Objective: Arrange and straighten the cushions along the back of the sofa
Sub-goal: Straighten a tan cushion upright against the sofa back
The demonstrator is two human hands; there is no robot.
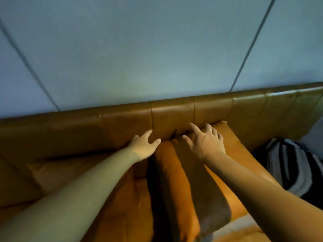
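Reaching hands, glossy leather cushions

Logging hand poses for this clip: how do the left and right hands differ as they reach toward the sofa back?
The left hand sits lower, its fingers loosely curved at the foot of the sofa backrest; the right hand reaches further up, fingers spread wide. The left hand is over the left cushion; the right hand is over the upper edge of the right cushion. Neither hand grips anything.
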